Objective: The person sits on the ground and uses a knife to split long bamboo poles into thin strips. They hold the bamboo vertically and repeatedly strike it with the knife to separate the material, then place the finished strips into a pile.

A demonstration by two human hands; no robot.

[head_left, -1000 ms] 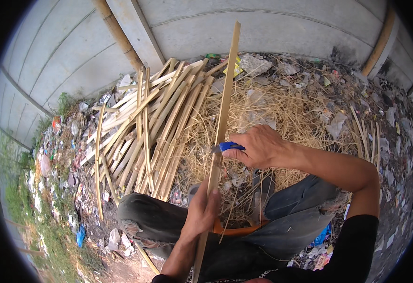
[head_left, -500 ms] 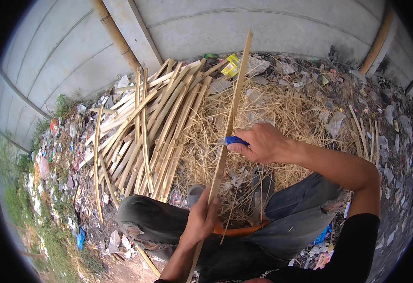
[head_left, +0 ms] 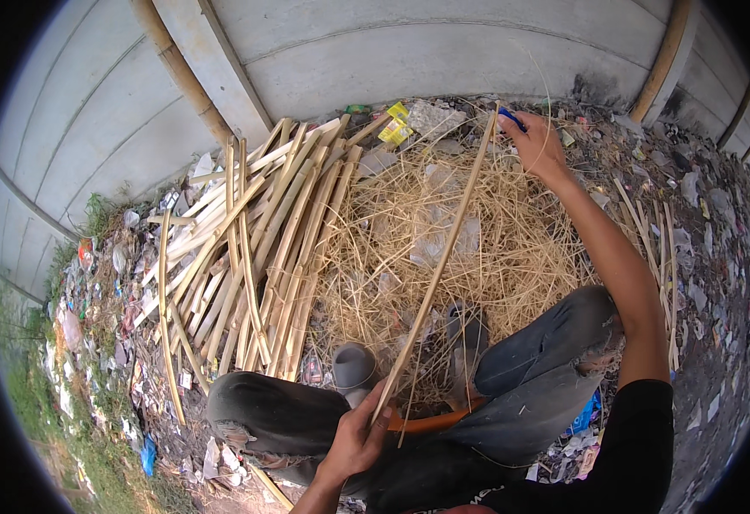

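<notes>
A long, narrow bamboo strip [head_left: 435, 283] slants up and away from my lap toward the wall. Its near part is gripped by my left hand [head_left: 353, 445], closed beside my left knee. At the strip's far tip is my right hand [head_left: 536, 147], arm stretched out, its fingers closed on a blue-handled cutter [head_left: 512, 118]. The cutter is right at the strip's end; its blade is too small to make out. A thin, pale shaving [head_left: 546, 77] curls up by my right hand.
Many split bamboo strips [head_left: 259, 248] lie piled at the left. Between my feet and the grey panel wall [head_left: 443, 60] spreads a heap of shavings [head_left: 512, 231]. More strips [head_left: 649, 248] lie at the right. Litter covers the ground; a grey shoe [head_left: 355, 368] shows by my left knee.
My right hand has moved with the cutter from mid-strip away to its far tip. The strip's far end has dropped lower and to the right; my left hand still holds it, slightly lower.
</notes>
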